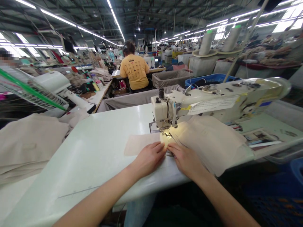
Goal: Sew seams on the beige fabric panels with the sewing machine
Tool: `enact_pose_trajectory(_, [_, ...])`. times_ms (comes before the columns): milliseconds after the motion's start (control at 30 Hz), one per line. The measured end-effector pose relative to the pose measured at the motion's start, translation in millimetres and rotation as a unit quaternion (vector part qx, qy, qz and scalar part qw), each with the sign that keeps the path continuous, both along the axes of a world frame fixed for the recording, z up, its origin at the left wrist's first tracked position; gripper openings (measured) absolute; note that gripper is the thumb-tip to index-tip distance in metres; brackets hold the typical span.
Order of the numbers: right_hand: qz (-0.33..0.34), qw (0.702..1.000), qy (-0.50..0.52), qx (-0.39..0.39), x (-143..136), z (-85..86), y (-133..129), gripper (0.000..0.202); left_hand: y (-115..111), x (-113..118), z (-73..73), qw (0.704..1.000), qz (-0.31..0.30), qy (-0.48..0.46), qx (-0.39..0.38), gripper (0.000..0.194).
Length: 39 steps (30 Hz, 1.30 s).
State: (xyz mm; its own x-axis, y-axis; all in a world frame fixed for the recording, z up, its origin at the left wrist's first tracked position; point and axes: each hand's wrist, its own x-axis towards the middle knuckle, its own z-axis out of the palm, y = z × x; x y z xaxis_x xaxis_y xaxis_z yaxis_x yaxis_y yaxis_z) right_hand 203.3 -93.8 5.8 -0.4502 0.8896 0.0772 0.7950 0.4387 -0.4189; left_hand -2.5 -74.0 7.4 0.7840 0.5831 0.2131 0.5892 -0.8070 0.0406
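Cloth pile: one is lying at far left.
Small panel: one is lying flat on the tabletop, probably handling light, soft, limp; its edges seem best for holding.
Left hand: fingertips are pressing near the needle; grip unclear, I cannot tell whether pinching.
Right hand: likewise pressing, grip unclear.
Large panel: one is spreading rightward beneath the sewing machine.
Thread cones: two are standing behind.

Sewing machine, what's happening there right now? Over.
Left hand, right hand: close together at beige fabric. Larger cloth to the right. Machine head close ahead.
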Motion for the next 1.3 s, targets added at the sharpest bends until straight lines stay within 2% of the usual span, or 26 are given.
enact_pose_trajectory(167, [0.003, 1.000, 0.007, -0.007, -2.7, 6.0, 8.9, 0.043, 9.3, -1.0, 5.7, 1.000, 0.006, 0.011, -0.012, 0.022])
enact_pose_trajectory(600, [-0.018, 1.000, -0.023, 0.010, -13.3, 8.0, 32.8, 0.039, 47.8, -8.1, 6.1, 1.000, 0.016, -0.002, -0.018, 0.028])
enact_pose_trajectory(833, [-0.024, 1.000, -0.009, 0.010, -13.5, 5.4, 31.4, 0.042, 67.2, -12.2, 6.5, 1.000, 0.010, -0.016, -0.016, 0.030])
enact_pose_trajectory(967, [-0.030, 0.999, -0.005, 0.010, -12.3, 2.5, 23.5, 0.045, 70.3, -14.0, 5.2, 1.000, -0.003, -0.026, -0.011, 0.032])
enact_pose_trajectory(1300, [-0.034, 0.999, -0.007, 0.013, -13.0, -0.7, 14.7, 0.048, 65.3, -15.3, -6.0, 0.998, 0.027, -0.058, 0.007, 0.031])
